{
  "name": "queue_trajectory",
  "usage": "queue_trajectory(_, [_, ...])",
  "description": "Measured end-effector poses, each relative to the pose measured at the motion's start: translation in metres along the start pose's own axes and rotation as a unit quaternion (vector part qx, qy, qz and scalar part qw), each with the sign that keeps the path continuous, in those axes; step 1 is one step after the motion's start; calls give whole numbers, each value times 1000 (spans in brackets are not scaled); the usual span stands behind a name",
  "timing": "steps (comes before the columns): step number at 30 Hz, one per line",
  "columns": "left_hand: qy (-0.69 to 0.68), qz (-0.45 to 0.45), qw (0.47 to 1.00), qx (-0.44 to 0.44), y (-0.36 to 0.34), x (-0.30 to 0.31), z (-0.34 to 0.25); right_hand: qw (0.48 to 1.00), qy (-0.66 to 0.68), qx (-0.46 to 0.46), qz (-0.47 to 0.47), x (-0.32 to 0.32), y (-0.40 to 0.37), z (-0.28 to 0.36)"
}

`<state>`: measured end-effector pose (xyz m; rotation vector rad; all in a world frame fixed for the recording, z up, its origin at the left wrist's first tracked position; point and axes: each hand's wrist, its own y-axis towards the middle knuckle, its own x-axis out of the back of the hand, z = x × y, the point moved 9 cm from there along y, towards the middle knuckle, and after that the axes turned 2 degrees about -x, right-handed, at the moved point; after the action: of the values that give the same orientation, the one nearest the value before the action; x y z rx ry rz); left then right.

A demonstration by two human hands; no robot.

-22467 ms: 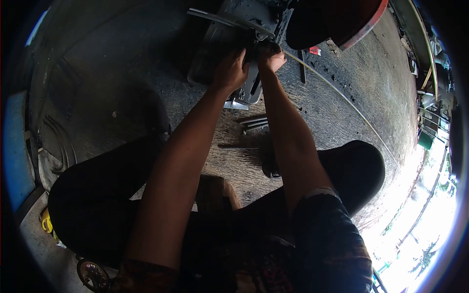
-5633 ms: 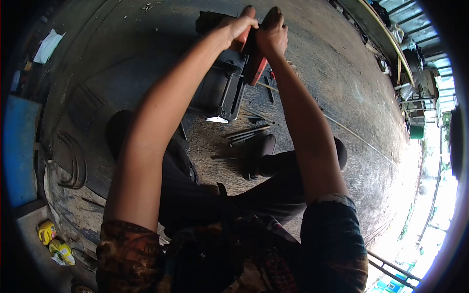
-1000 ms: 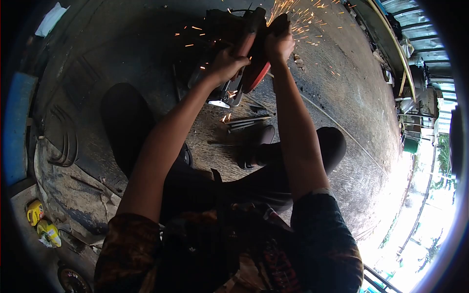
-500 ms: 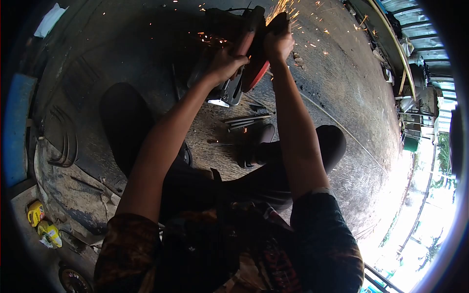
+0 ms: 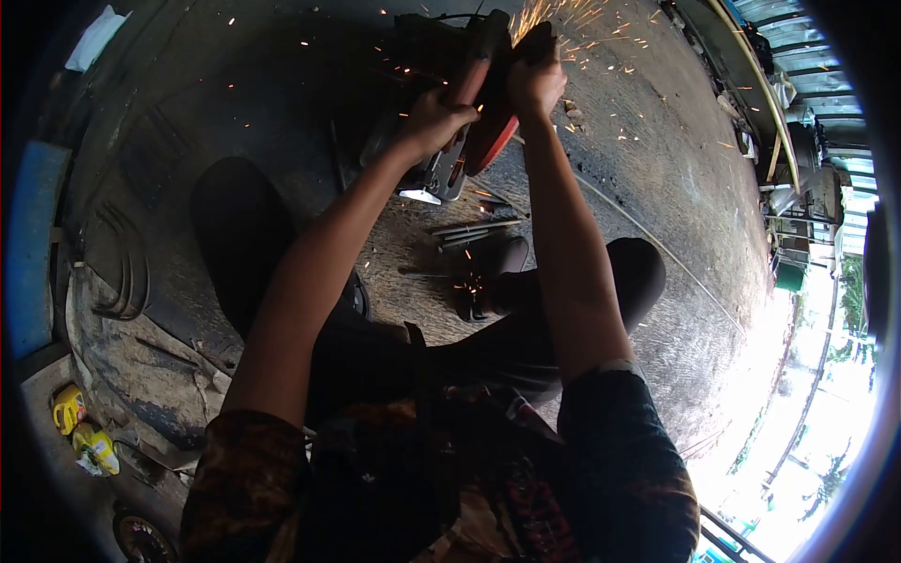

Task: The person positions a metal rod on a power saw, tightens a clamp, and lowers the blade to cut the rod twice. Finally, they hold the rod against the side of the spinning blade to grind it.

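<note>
A red and dark cut-off saw [image 5: 490,141] stands on the floor at the top middle of the view, with orange sparks [image 5: 535,23] spraying from its far side. My left hand [image 5: 439,122] is closed around the saw's red bar-like part [image 5: 469,81]. To its right, my right hand [image 5: 538,86] is wrapped over the dark upper part of the round red guard. My fingers partly cover what both hands grip. The workpiece is hidden behind the saw. Several short metal rods [image 5: 477,229] lie on the floor below the machine, beside my shoe [image 5: 507,255].
Curved metal rods [image 5: 127,267] lie at left near a blue panel [image 5: 33,249]. Two yellow containers [image 5: 68,410] sit at lower left. A long thin rod [image 5: 648,235] crosses the floor at right. A white sheet [image 5: 98,39] lies at upper left.
Both hands and the saw stay almost where they were. The sparks have a different spread, and some now glow near my shoe and beside the short rods.
</note>
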<state>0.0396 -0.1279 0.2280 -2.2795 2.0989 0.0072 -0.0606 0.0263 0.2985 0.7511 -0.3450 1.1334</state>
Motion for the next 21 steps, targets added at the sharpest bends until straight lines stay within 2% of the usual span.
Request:
queue_trajectory(4, [12, -5, 1000, -8, -4, 1, -9, 1000, -1, 3, -5, -1, 2, -1])
queue_trajectory(7, [-25, 29, 999, 19, -1, -3, 1, 1000, 14, 9, -11, 0, 1, 3])
queue_trajectory(10, [1, 13, 1000, 2, 1, -1, 1, 999, -14, -31, 5, -1, 0, -3])
queue_trajectory(12, [-16, 10, 1000, 9, -1, -2, 0, 1000, 3, 13, -20, 2, 0, 2])
queue_trajectory(16, [4, -4, 1000, -17, -2, 0, -5, 1000, -10, -3, -5, -3, 1, -4])
queue_trajectory(21, [-6, 22, 1000, 21, -1, -2, 4, 999, -6, 24, -29, -1, 2, -2])
